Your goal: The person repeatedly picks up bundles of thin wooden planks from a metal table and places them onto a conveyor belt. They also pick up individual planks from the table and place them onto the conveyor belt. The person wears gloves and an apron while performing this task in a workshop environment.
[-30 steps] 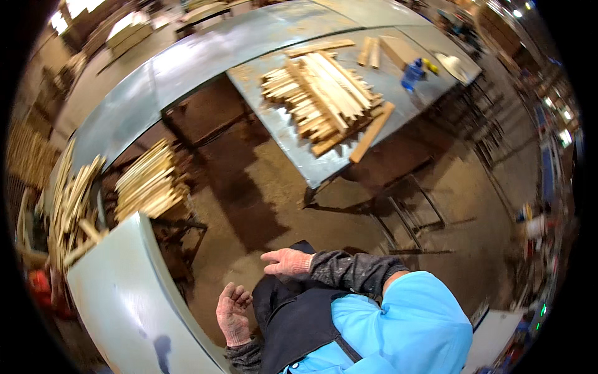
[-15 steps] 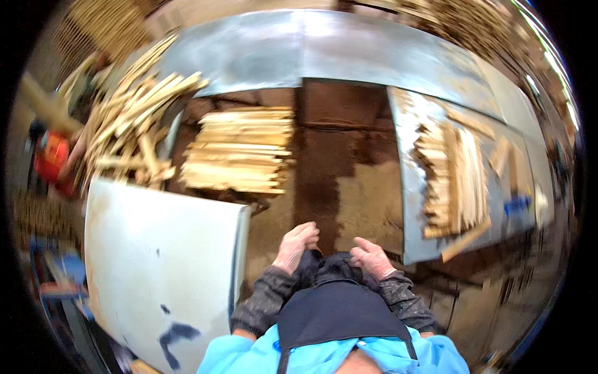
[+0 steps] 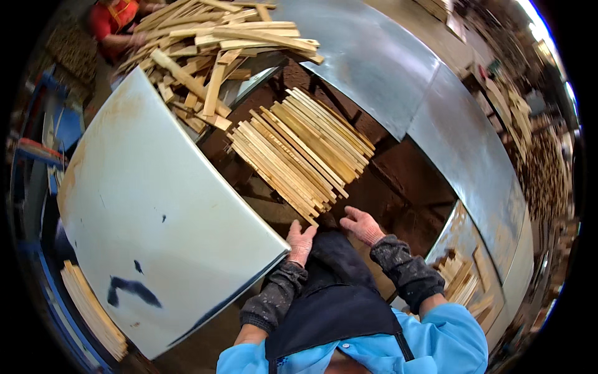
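Both of my hands wear pale pinkish work gloves, with dark sleeve covers on the forearms. My left hand (image 3: pixel 301 240) is at the near end of a row of wooden strips (image 3: pixel 302 149), its fingers apart beside the corner of the light metal table. My right hand (image 3: pixel 361 224) hovers just right of the row's near end, thumb and fingers spread and nothing in it. The strips lie side by side in a low layer, their ends uneven. Whether my left fingertips touch the nearest strip, I cannot tell.
The light metal table (image 3: pixel 149 199) stands at left. A loose heap of wooden pieces (image 3: pixel 212 62) lies beyond it, with a person in red (image 3: pixel 115 25) beside it. Grey metal sheeting (image 3: pixel 374 68) runs along the far side. Another strip stack (image 3: pixel 458 277) lies at right.
My view has turned left, bringing the row of strips in front of me. Both hands have come up to its near end, and their curled fingers have spread.
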`<state>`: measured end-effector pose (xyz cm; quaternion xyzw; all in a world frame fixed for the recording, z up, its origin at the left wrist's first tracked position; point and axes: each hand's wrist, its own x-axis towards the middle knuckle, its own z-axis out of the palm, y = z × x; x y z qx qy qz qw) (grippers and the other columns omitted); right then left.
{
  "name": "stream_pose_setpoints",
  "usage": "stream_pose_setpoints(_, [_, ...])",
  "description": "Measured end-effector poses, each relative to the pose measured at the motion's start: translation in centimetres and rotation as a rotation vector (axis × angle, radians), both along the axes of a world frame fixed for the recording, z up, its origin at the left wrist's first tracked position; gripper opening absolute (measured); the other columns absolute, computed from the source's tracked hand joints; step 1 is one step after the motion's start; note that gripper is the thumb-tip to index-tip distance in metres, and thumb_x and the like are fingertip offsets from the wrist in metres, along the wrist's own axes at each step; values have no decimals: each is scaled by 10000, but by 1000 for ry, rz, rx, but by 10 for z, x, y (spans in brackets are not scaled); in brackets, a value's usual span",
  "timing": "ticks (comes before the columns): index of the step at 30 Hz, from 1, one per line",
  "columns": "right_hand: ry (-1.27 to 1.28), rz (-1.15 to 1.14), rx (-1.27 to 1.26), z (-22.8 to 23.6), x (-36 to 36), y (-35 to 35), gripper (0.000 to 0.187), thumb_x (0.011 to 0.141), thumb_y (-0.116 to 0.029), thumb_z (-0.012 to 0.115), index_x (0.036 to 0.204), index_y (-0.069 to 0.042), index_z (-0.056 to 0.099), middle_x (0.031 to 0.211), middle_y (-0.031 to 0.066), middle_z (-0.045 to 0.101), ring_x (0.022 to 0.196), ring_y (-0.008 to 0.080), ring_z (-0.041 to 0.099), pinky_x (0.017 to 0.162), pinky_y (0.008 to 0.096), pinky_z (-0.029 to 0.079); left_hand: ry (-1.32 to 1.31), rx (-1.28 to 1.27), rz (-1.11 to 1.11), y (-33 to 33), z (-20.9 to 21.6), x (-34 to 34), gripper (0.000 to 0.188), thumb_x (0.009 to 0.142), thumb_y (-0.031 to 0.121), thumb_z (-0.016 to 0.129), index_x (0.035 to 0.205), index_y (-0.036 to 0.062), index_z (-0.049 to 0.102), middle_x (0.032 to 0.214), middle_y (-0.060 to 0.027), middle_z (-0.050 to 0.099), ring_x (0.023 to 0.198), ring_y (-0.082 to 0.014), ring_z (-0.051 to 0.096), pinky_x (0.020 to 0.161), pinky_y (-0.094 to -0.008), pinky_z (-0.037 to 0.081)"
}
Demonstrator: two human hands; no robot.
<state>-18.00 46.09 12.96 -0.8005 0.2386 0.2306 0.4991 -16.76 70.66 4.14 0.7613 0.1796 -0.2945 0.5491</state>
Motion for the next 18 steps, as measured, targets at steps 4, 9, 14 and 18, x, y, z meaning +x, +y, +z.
stream_pose_setpoints(4, [-57,266,-390,-61,116,-33,797,970,-444,764,1580,0,509,1451,272,665,1336,412,648,1119,446,518,35,69,283,-4,-62,11,956,930,461,795,1633,-54,403,1656,-289,470,1551,-412,436,1261,-418,354])
stream_pose_setpoints(9, [-69,360,-620,-146,237,-41,796,1014,-430,663,1631,-10,386,1601,261,509,1447,436,510,1186,504,445,106,24,580,-17,-103,48,917,959,401,771,1627,-97,385,1653,-293,469,1525,-361,474,1244,-400,378])
stream_pose_setpoints(14, [41,539,-752,-179,256,-19,792,1021,-309,679,1673,-47,313,1614,265,464,1476,452,441,1263,489,359,182,92,692,-43,-100,99,666,937,344,806,1417,-74,609,1311,-225,731,1182,-337,704,1044,-413,531])
stream_pose_setpoints(18, [-2,406,-606,-170,265,-27,847,916,-250,810,1634,-52,408,1456,243,584,1329,428,582,1142,479,491,188,123,725,-54,-94,109,629,933,331,813,1386,-66,631,1285,-206,746,1144,-308,718,1005,-400,550])
